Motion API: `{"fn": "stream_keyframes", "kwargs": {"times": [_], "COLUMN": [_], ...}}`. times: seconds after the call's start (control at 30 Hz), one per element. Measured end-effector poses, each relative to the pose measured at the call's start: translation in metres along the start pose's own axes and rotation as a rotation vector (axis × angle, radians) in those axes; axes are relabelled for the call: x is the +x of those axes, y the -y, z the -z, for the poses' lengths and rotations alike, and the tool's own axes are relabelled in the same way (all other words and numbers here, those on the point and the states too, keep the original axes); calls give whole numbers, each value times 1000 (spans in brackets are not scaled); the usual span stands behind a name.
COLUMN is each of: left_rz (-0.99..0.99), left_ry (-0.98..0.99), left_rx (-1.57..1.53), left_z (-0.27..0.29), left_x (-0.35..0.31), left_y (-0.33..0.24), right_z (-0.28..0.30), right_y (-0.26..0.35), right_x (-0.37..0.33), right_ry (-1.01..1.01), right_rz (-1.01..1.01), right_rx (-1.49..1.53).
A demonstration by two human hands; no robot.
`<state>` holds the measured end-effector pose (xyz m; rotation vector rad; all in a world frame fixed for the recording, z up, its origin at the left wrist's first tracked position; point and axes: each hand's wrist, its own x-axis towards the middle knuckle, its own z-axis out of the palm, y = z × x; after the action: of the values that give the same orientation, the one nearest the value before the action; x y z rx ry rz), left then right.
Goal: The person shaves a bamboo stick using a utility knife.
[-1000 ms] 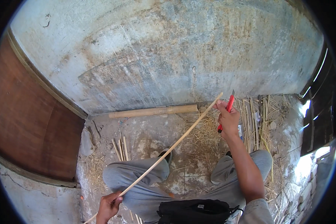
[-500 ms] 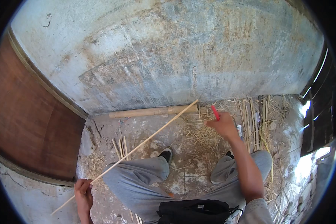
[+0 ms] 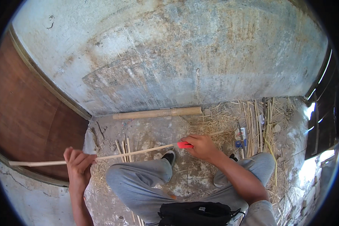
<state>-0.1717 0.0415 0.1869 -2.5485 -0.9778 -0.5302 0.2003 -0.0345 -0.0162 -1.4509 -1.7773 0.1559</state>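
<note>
A long, thin bamboo strip [image 3: 139, 151] runs nearly level across my lap, above the left knee. My left hand [image 3: 79, 162] is closed around it toward its left part, and the free end sticks out past that hand in front of the brown door. Near the strip's right part, my right hand [image 3: 204, 146] grips a red utility knife [image 3: 184, 144]. The knife's front end touches or lies right against the strip; the blade is mostly hidden. A paler length of the strip shows beyond the right hand, over the shavings.
Bamboo shavings [image 3: 218, 122] litter the floor. A thick bamboo pole [image 3: 158, 113] lies along the stained wall [image 3: 184, 49]. Several bamboo strips [image 3: 258, 128] lie at the right, with others [image 3: 123, 150] by my left knee. A brown door [image 3: 37, 113] stands left; a black bag [image 3: 197, 214] rests on my lap.
The strip has swung from a steep slant to nearly level, its left end raised. My right hand has come down and left, bringing the red knife to the strip; my left hand has risen.
</note>
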Motion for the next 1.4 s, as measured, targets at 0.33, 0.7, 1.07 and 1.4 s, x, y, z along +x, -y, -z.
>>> {"fn": "stream_keyframes", "kwargs": {"times": [0.33, 0.7, 1.07, 1.4], "left_rz": [182, 445, 333, 263], "left_ry": [-760, -325, -231, -242], "left_rx": [-124, -1419, -1533, -1390], "left_z": [-66, -154, -116, -23], "left_x": [28, 43, 92, 100], "left_y": [-57, -140, -165, -141], "right_z": [-2, -1, 20, 43], "right_y": [7, 20, 41, 11], "right_x": [5, 7, 12, 11], "right_ry": [-186, -252, -392, -751], "right_rz": [-91, -230, -217, -297], "right_rx": [212, 307, 521, 500]}}
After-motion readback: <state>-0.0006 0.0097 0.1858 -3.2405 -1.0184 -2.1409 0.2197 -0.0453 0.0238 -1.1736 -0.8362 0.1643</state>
